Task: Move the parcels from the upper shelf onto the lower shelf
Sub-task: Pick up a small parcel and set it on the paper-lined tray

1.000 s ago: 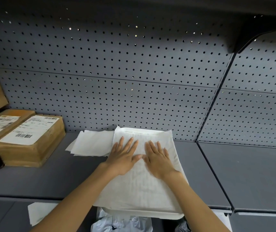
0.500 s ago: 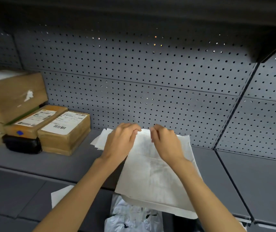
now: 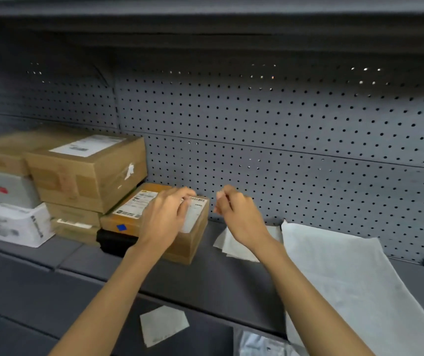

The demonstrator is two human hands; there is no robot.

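Two loosely curled hands, left hand [image 3: 166,214] and right hand [image 3: 239,213]

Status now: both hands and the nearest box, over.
Left hand over small brown box, no grip seen. Right hand loosely curled, empty. White mailer lies right.

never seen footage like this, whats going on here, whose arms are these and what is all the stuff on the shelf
The camera sits on a person's head, looking forward and down, so the two bare arms are their own. The left hand reaches over a small brown labelled box; whether it touches it is unclear. The right hand hovers beside it, fingers loosely curled, holding nothing. On the grey shelf lie stacked cardboard boxes, a white parcel and a large flat white mailer. Behind is a perforated panel.
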